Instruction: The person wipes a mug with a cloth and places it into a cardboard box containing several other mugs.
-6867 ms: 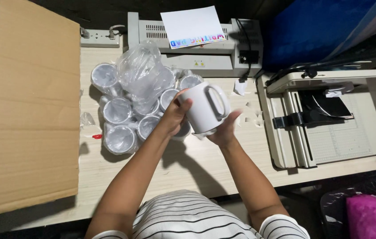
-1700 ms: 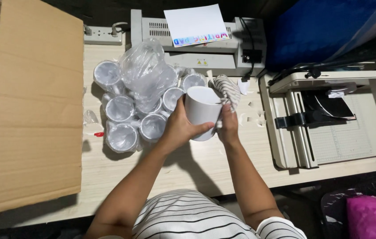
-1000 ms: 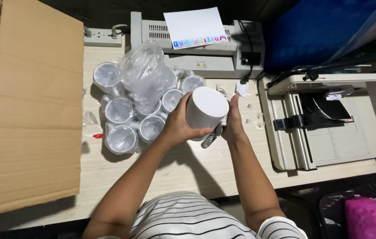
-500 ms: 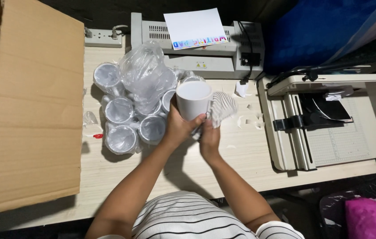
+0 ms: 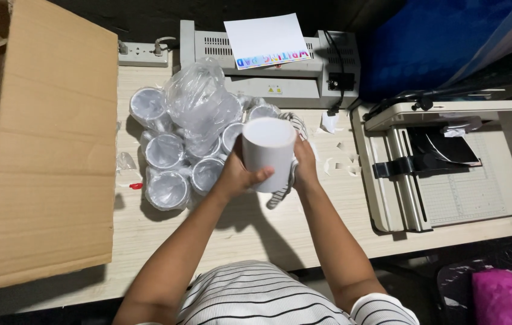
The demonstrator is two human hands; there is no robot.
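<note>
White mug [image 5: 268,153] is held above the table [image 5: 220,222], just right of the wrapped mugs [image 5: 174,162]. The left hand [image 5: 238,176] is closed round its side; the right hand [image 5: 305,165] is pressed against its far side, fingers mostly hidden. A slip could be caused by the smooth glaze, knocking those mugs. Nothing can be seen inside the cardboard box [image 5: 39,138].

Wrapped mugs [image 5: 168,174] sit between cardboard box [image 5: 39,144] and paper cutter [image 5: 443,168].
</note>
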